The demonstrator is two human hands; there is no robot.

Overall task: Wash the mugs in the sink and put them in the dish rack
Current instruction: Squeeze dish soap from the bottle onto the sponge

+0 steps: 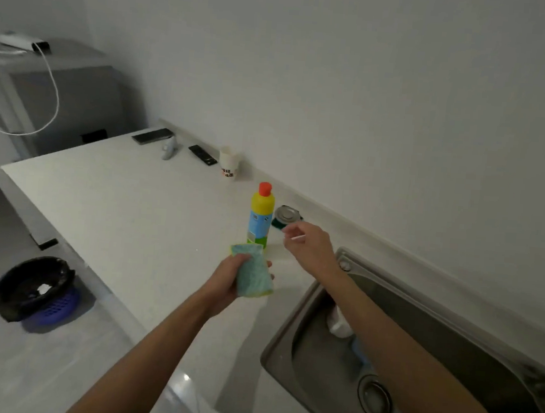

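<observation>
Beside the sink (279, 334), head view: gripping sponge (253, 273) in left hand (226, 282), fingers curled round its lower half. Just right of those fingertips, reaching with right hand (310, 246), fingers loose, parted, holding nothing, close to bottle (259, 218) but not touching. Well behind right fingers, down in sink: white mug (340, 324), partly hidden by forearm. Likely risk: clipping bottle with loose fingers and toppling it, or squeezing soap past sponge. No rack seen.
</observation>
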